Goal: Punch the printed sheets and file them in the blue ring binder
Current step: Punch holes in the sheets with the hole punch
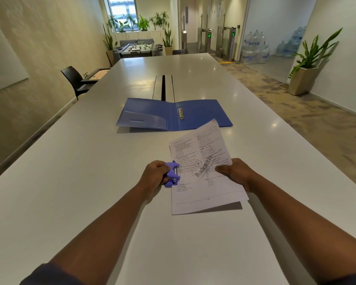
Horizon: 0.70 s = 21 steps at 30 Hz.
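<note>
Lower centre: left hand grip clamped on purple punch at sheets' left edge; right hand grip pinching sheets; blue binder open mid-frame on table; risk: stack slips askew, holes miss rings.

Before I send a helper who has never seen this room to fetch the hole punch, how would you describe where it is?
Start at the long white table with the open blue binder on it. Nearer the person, the printed sheets lie tilted; at their left edge the left hand grips the hole punch. It is small, purple plastic, the only tool there.
</note>
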Tool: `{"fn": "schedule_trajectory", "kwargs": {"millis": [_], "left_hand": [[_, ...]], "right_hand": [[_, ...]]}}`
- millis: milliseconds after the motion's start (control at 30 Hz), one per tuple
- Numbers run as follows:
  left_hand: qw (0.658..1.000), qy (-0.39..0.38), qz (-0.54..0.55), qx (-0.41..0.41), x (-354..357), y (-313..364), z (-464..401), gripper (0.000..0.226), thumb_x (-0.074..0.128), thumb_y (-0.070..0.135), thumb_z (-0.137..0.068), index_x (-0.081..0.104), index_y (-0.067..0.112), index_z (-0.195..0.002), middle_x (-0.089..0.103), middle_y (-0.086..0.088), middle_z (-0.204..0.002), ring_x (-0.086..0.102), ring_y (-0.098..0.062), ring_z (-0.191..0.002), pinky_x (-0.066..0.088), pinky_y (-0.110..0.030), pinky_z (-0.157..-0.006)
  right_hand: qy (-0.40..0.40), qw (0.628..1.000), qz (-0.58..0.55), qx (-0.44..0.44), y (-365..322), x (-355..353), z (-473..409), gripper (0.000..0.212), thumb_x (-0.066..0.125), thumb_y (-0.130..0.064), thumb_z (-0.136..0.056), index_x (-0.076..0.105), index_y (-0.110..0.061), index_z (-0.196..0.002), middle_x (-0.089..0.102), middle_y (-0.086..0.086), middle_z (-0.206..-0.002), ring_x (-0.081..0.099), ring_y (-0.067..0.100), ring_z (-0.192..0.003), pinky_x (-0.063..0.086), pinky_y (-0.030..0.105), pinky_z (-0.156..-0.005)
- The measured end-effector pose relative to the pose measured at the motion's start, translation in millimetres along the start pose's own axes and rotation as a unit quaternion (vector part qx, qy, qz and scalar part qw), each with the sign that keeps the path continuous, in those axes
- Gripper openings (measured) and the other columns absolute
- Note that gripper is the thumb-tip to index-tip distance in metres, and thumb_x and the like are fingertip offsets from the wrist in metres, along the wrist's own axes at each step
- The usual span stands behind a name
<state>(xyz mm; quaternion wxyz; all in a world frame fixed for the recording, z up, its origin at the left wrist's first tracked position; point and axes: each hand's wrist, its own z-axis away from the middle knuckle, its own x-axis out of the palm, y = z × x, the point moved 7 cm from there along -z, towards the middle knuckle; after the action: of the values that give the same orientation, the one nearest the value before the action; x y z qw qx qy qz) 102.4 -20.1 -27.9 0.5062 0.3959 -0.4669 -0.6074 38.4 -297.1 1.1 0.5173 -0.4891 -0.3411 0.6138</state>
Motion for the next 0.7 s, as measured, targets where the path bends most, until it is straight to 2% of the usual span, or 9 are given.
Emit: {"fn": "schedule_trajectory", "kwargs": {"millis": [133,300,467,700], "left_hand": [[1.0,-0.002,-0.003,0.001,0.2,1.3,0.3,0.01,0.053,0.007,-0.101,0.056,0.004,-0.092,0.054,-0.014,-0.067,0.043,-0.014,-0.048,0.044,-0.029,-0.056],[1.0,-0.008,0.008,0.0,2.0,2.8,3.0,0.009,0.052,0.004,-0.1,0.054,0.003,-0.092,0.054,-0.012,-0.063,0.043,-0.014,-0.047,0.043,-0.027,-0.051],[1.0,-0.003,0.001,0.001,1.5,4.5,3.3,0.009,0.052,0.004,-0.1,0.053,0.004,-0.091,0.054,-0.011,-0.062,0.043,-0.013,-0.045,0.042,-0.025,-0.046],[1.0,-0.001,0.007,-0.002,2.1,3.9,1.7,0.009,0.053,0.004,-0.1,0.052,0.005,-0.091,0.055,-0.012,-0.063,0.044,-0.013,-0.045,0.044,-0.024,-0.045]], "right_hand": [[0.004,1.0,0.019,-0.008,1.0,-0.5,0.6,0.034,0.063,-0.009,-0.097,0.061,-0.008,-0.131,0.066,0.008,-0.122,0.067,0.025,-0.099,0.055,0.037,-0.09],[0.013,0.999,0.029,-0.012,4.7,-1.6,1.5,0.035,0.065,-0.012,-0.096,0.065,-0.007,-0.13,0.07,0.012,-0.124,0.069,0.033,-0.106,0.056,0.044,-0.096],[0.017,1.0,0.018,-0.019,4.4,0.3,3.6,0.033,0.064,-0.01,-0.097,0.065,-0.008,-0.13,0.07,0.012,-0.124,0.07,0.028,-0.1,0.056,0.036,-0.087],[0.016,0.999,0.028,-0.013,3.9,-0.1,2.0,0.029,0.064,-0.012,-0.097,0.065,-0.011,-0.125,0.07,0.012,-0.125,0.069,0.034,-0.106,0.056,0.046,-0.097]]}}
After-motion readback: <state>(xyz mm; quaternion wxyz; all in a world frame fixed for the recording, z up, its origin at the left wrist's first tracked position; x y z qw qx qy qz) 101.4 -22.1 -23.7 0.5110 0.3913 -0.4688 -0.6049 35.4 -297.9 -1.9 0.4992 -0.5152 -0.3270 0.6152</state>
